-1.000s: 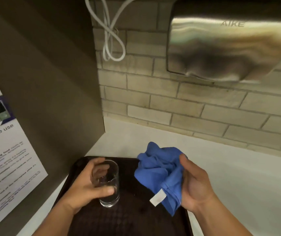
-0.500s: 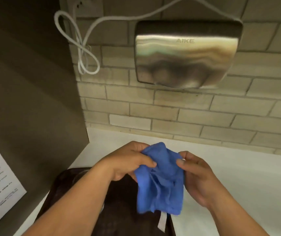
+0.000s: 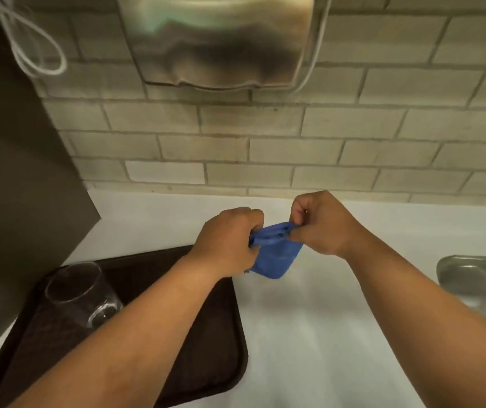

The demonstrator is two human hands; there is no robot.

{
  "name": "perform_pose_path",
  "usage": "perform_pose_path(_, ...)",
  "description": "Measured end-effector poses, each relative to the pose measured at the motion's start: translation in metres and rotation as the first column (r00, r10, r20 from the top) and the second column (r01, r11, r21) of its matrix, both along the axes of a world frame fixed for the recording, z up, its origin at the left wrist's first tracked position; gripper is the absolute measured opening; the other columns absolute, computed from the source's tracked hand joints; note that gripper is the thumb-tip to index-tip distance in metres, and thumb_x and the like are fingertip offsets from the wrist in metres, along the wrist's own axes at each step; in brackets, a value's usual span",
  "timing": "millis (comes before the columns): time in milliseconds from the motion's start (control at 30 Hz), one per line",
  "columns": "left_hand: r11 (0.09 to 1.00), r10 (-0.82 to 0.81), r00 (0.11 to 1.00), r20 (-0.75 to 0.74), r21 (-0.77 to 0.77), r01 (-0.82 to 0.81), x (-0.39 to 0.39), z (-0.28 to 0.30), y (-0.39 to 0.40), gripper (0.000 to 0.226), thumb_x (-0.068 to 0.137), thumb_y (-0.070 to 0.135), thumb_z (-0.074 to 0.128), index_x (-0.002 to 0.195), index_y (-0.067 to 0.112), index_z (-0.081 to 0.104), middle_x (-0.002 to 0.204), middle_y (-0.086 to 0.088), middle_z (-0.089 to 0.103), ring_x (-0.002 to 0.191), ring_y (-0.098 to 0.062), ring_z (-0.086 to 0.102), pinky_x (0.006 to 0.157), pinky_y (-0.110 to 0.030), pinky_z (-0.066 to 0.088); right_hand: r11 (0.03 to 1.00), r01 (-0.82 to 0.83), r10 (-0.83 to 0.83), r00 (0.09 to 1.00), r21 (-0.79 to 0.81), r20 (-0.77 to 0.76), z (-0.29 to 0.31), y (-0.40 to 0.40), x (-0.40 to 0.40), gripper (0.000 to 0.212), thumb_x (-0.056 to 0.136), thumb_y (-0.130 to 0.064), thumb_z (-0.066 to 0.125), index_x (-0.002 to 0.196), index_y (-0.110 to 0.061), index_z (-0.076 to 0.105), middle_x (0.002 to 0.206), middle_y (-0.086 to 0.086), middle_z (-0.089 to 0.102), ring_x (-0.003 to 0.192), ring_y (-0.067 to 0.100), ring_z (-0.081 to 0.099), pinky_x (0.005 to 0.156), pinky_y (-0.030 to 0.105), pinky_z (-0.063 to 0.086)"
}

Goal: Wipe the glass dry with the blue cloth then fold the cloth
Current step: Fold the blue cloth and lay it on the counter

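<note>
Apparently folding stage. Clear drinking glass (image 3: 81,294) stands alone on dark brown plastic tray (image 3: 215,343), near left, no hand on it; wiping judged done. Left hand (image 3: 230,240) and right hand (image 3: 321,223), both closed, pinch top edge of soft blue cloth (image 3: 275,254), held above white counter (image 3: 309,334), right of tray. Cloth bunched, hanging; neat fold not yet made.

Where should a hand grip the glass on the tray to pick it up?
Around the side wall of the glass, coming from the right. It stands upright near the left edge of the tray, with the dark panel close on its left.
</note>
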State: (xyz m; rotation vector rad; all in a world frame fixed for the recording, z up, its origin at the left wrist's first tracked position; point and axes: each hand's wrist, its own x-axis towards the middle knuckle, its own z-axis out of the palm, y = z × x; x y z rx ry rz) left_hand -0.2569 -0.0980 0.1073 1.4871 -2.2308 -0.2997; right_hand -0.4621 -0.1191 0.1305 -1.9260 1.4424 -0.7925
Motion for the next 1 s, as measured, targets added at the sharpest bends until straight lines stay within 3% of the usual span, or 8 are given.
perform_pose_path(100,0.985,-0.137,0.983,0.119,0.124,0.123,-0.001,-0.033,0.035,0.016,0.089,0.017,0.069,0.084,0.019,0.054,0.085,0.005,0.055,0.079,-0.020,0.055,0.065,-0.034,0.040,0.991,-0.127,0.131,0.977,0.036,-0.167,-0.032,0.031,-0.020,0.022,0.061,-0.004,0.067,0.060,-0.022,0.054,0.066,-0.005,0.064,0.057,0.006,0.058,0.052,0.028,0.050)
perform_pose_path(200,0.849,-0.361,0.895,0.263,0.490,0.198,0.002,-0.064,0.073,0.022,0.082,0.034,0.078,0.100,0.024,0.072,0.096,0.004,0.075,0.086,-0.019,0.066,0.074,-0.033,0.051,0.948,-0.186,0.283,0.862,0.258,-0.421,-0.077,0.065,-0.036,0.014,0.053,-0.025,0.062,0.065,-0.019,0.057,0.073,-0.003,0.068,0.071,0.015,0.065,0.063,0.031,0.055)
perform_pose_path(267,0.809,-0.297,0.945,0.134,0.561,0.175,0.002,-0.077,0.084,0.028,0.079,0.039,0.080,0.102,0.023,0.079,0.097,0.005,0.082,0.085,-0.013,0.071,0.076,-0.025,0.055,0.954,-0.141,0.255,0.849,0.266,-0.463,-0.104,0.076,-0.035,0.014,0.056,-0.029,0.058,0.059,-0.018,0.051,0.063,-0.001,0.064,0.060,0.016,0.061,0.054,0.026,0.045)
perform_pose_path(367,0.936,0.006,1.000,-0.016,0.352,0.000,-0.010,-0.095,0.080,0.014,0.086,0.027,0.067,0.091,0.016,0.074,0.083,-0.002,0.078,0.077,-0.018,0.071,0.075,-0.036,0.058,0.983,-0.167,0.181,0.935,0.072,-0.305,-0.130,0.080,-0.014,0.004,0.070,-0.026,0.053,0.066,-0.025,0.054,0.066,-0.009,0.057,0.061,0.012,0.051,0.057,0.032,0.046)
perform_pose_path(467,0.964,0.045,0.932,0.359,0.229,-0.135,-0.038,-0.119,0.067,0.064,0.088,0.037,0.056,0.147,0.012,0.055,0.155,-0.006,0.058,0.147,-0.030,0.048,0.121,-0.046,0.036,0.967,-0.255,0.241,0.927,-0.011,-0.287,-0.152,0.064,0.009,0.040,0.087,-0.024,0.048,0.123,-0.011,0.063,0.126,0.002,0.065,0.113,0.020,0.058,0.096,0.030,0.045)
perform_pose_path(533,0.917,-0.032,0.870,0.491,0.361,-0.171,-0.052,-0.131,0.061,0.100,0.089,0.051,0.052,0.170,0.008,0.010,0.180,-0.012,0.012,0.167,-0.030,0.002,0.133,-0.058,0.000,0.945,-0.312,0.325,0.861,0.099,-0.391,-0.165,0.053,0.015,0.064,0.096,-0.029,0.041,0.154,-0.006,0.028,0.164,0.002,0.023,0.152,0.022,0.018,0.123,0.028,0.014)
perform_pose_path(633,0.908,-0.055,0.846,0.530,0.378,-0.178,-0.057,-0.149,0.051,0.108,0.090,0.064,0.039,0.169,0.008,-0.008,0.181,-0.017,-0.007,0.165,-0.031,-0.017,0.127,-0.062,-0.020,0.924,-0.341,0.380,0.773,0.173,-0.507,-0.180,0.041,0.010,0.066,0.102,-0.036,0.025,0.158,-0.011,0.001,0.168,0.003,-0.005,0.154,0.017,-0.011,0.122,0.027,-0.009)
perform_pose_path(1000,0.949,-0.090,0.852,0.516,0.305,-0.084,-0.043,-0.158,0.033,0.112,0.083,0.075,0.025,0.168,0.011,-0.009,0.180,-0.018,-0.008,0.165,-0.033,-0.013,0.122,-0.059,-0.028,0.958,-0.232,0.287,0.714,0.171,-0.639,-0.188,0.026,0.009,0.067,0.101,-0.038,0.017,0.156,-0.009,-0.009,0.168,0.009,-0.013,0.153,0.021,-0.017,0.125,0.037,-0.003)
